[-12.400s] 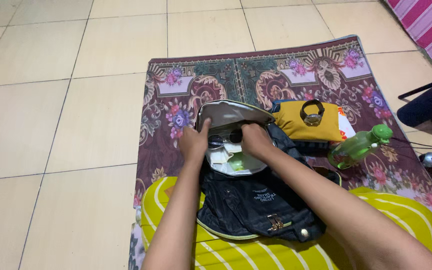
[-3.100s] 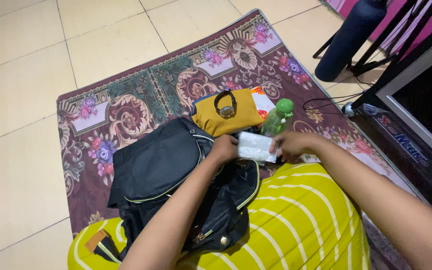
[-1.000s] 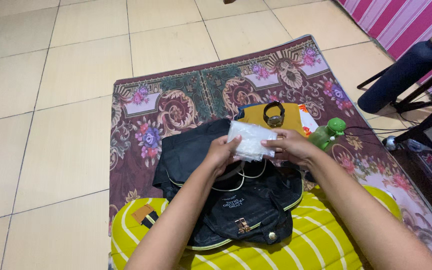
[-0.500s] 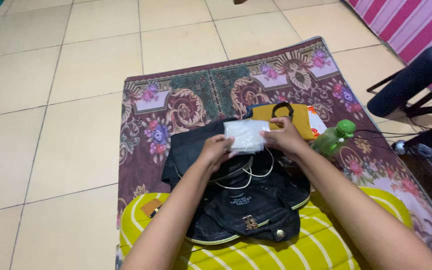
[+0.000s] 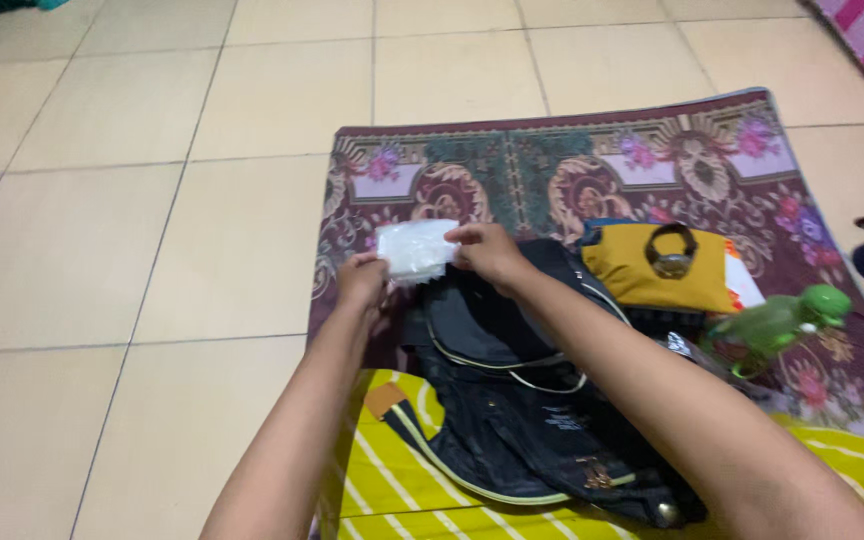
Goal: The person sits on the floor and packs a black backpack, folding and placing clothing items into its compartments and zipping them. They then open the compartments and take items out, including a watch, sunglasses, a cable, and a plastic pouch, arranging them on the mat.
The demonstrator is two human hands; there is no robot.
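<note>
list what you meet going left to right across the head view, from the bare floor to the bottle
floor tiles → left hand → white plastic packet → right hand → yellow folded cloth with a wristwatch on it → green bottle

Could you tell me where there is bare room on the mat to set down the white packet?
Bare mat lies along its far edge, beyond the black bag. Right of the bag it is crowded: yellow cloth with watch, green bottle.
</note>
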